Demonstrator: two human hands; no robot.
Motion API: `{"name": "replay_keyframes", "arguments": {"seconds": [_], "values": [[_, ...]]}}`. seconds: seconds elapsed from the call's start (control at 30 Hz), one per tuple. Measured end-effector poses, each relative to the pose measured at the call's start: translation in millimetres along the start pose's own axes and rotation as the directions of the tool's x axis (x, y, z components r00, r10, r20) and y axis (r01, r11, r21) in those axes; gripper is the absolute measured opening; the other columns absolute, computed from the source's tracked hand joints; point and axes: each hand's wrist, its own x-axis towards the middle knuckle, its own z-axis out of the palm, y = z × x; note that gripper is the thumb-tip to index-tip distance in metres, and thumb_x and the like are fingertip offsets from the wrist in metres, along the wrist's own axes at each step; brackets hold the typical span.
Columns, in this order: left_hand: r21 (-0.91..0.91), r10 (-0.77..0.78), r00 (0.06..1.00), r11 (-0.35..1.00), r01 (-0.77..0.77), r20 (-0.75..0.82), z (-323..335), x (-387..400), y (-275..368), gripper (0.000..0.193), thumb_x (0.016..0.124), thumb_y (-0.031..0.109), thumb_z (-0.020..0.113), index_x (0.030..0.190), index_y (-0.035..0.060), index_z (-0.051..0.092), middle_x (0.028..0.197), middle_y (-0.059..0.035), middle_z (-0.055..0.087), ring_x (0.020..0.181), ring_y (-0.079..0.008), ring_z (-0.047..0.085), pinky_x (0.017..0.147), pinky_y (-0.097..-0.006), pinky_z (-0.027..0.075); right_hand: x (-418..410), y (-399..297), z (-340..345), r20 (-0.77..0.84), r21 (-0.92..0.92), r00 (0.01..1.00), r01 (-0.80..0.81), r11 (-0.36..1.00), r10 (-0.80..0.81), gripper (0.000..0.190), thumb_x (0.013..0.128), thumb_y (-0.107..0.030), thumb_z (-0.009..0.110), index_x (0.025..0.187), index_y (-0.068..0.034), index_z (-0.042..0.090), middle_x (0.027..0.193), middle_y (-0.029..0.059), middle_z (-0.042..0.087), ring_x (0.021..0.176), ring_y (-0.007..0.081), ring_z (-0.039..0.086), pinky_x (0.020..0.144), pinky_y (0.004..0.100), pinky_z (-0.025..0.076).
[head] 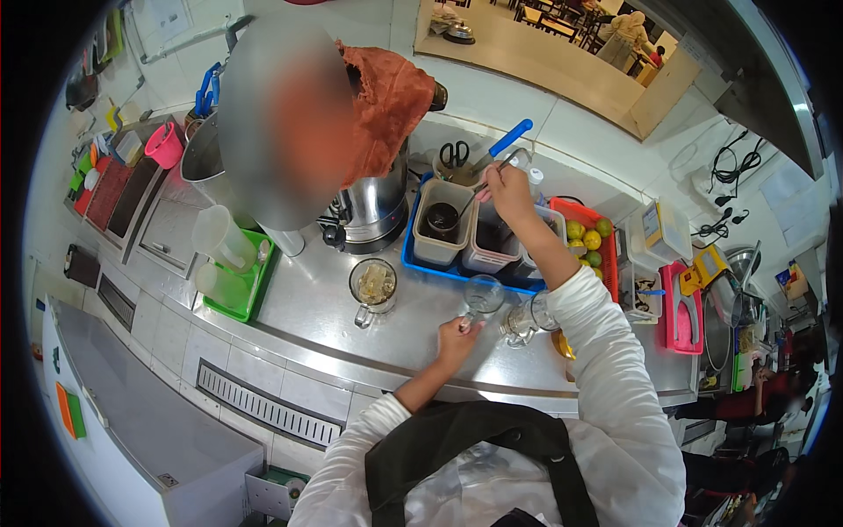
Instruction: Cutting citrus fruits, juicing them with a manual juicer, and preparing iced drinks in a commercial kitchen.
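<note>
My left hand (458,342) grips the handle of a glass mug (484,294), held over the steel counter close to the blue tray. My right hand (507,189) is closed on the handle of a metal ladle (466,203), whose bowl is in a plastic container (440,244) of dark liquid. That container stands in the blue tray (409,255) beside a second container (484,260) with dark contents. To the left on the counter stands a glass mug with ice (373,284). More glassware (520,323) is next to my right sleeve.
A steel urn (375,211) stands behind, with a reddish cloth (388,112) above it. Left is a green tray (257,290) with plastic jugs (224,237). On the right are a red basket of citrus fruit (609,283) and a pink tray (685,342). People are at far right.
</note>
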Motion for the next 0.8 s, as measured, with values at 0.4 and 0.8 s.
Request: {"name": "replay_keyframes", "arguments": {"seconds": [0.4, 0.8], "values": [[0.123, -0.040, 0.985, 0.991, 0.062, -0.170, -60.6, 43.2, 44.2, 0.042, 0.066, 0.007, 0.068, 0.048, 0.0065, 0.031, 0.044, 0.0013, 0.032, 0.045, -0.0068, 0.025, 0.039, -0.0250, 0.025, -6.2, -32.0, -3.1, 0.058, 0.009, 0.998, -0.037, 0.999, 0.037, 0.021, 0.083, -0.011, 0.039, 0.071, 0.004, 0.048, 0.061, 0.0087, 0.051, 0.051, 0.0175, 0.058, 0.045, 0.0235, 0.045], [0.140, 0.004, 0.977, 0.990, 0.026, -0.212, -60.5, 45.7, 46.1, 0.039, 0.064, 0.007, 0.069, 0.047, 0.0040, 0.034, 0.042, -0.0028, 0.035, 0.043, -0.0092, 0.028, 0.039, -0.0267, 0.027, -32.5, -77.7, -20.6, 0.068, 0.048, 0.998, -0.017, 0.999, 0.014, 0.020, 0.084, -0.010, 0.037, 0.074, 0.004, 0.048, 0.069, 0.0088, 0.050, 0.055, 0.0179, 0.058, 0.048, 0.0233, 0.046]]}}
